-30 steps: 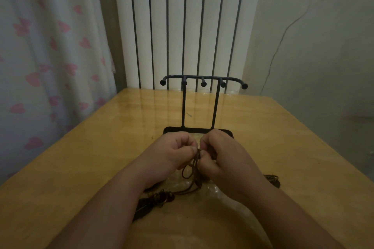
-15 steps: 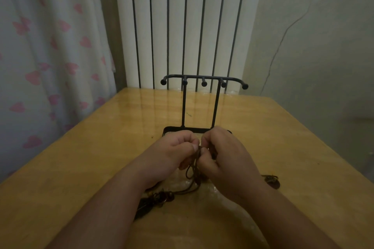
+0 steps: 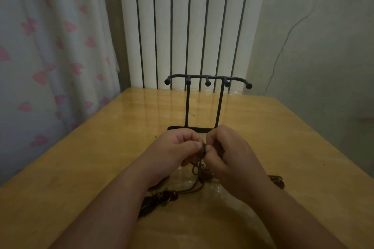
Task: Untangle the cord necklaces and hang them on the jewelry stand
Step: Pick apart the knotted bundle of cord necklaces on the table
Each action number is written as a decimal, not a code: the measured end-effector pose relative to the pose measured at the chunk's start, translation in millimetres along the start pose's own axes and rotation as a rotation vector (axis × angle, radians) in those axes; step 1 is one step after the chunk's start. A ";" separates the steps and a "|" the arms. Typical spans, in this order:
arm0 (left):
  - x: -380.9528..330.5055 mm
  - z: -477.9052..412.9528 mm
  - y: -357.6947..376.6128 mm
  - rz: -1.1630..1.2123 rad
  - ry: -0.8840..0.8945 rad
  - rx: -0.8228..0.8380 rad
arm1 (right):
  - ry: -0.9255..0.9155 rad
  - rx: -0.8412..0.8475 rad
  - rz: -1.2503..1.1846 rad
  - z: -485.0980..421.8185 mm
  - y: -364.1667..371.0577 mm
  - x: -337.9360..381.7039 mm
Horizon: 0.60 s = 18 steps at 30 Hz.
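Note:
A tangle of brown cord necklaces (image 3: 199,170) hangs between my two hands just above the wooden table (image 3: 91,168). My left hand (image 3: 178,147) pinches the knot from the left and my right hand (image 3: 228,153) pinches it from the right, thumbs nearly touching. Cords trail down to a dark beaded pendant (image 3: 159,197) lying by my left wrist. Another pendant (image 3: 277,181) lies on the table right of my right wrist. The black jewelry stand (image 3: 206,83) is upright just behind my hands, its hooks bare.
A white radiator (image 3: 192,26) stands behind the table's far edge. A curtain with pink hearts (image 3: 50,56) hangs on the left and a plain wall (image 3: 313,46) is on the right. The table edges fall away on both sides.
Both hands have lifted the knot slightly up and away from me, toward the stand's base. Their grip on the cords is unchanged.

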<state>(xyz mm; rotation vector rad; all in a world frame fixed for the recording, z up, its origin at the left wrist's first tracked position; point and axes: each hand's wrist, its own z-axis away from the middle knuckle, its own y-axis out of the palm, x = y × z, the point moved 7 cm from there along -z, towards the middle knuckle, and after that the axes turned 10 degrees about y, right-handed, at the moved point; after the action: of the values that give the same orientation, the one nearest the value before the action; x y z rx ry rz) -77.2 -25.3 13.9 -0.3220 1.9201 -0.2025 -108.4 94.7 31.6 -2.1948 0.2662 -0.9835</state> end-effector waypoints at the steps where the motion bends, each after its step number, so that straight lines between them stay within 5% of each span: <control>1: -0.7 0.3 -1.0 -0.001 0.004 -0.004 | 0.000 0.008 0.000 0.1 0.0 0.5; 11: -8.4 0.4 -10.3 -0.166 0.069 -0.110 | -0.027 -0.028 -0.006 1.2 -7.4 5.5; 18: -9.7 -1.3 -6.0 -0.318 0.108 -0.104 | -0.039 -0.008 0.202 -2.5 -2.4 2.9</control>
<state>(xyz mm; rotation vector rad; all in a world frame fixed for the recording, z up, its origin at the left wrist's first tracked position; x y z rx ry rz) -74.4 -27.9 24.7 -0.7000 1.9821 -0.3364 -108.4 93.8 36.1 -2.1437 0.4639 -0.8283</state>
